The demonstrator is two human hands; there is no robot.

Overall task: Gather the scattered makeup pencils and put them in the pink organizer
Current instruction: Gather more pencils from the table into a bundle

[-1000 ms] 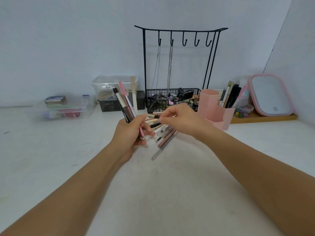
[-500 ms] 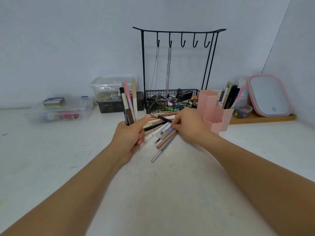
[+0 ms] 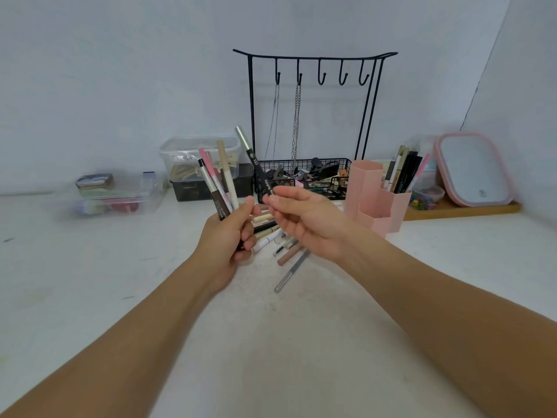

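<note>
My left hand (image 3: 227, 236) grips a bunch of makeup pencils (image 3: 218, 182) that stand up from the fist: brown, pink and beige ones. My right hand (image 3: 304, 220) pinches a black pencil with a silver cap (image 3: 254, 161) at its lower end, tilted up and left, close beside the bunch. More pencils (image 3: 271, 233) lie in a loose pile on the white table under both hands, and a grey one (image 3: 291, 271) lies nearest me. The pink organizer (image 3: 376, 197) stands to the right of the pile with several pencils in its right compartment.
A black wire jewellery stand (image 3: 313, 64) with hooks, chains and a basket of clutter stands behind the pile. Clear plastic boxes (image 3: 114, 193) sit at the back left. A pink-framed mirror (image 3: 473, 170) leans on a wooden tray at the far right.
My right hand picked the black pencil out of the pile and lifted it up toward the bunch in my left hand. My left hand kept its bunch raised.
</note>
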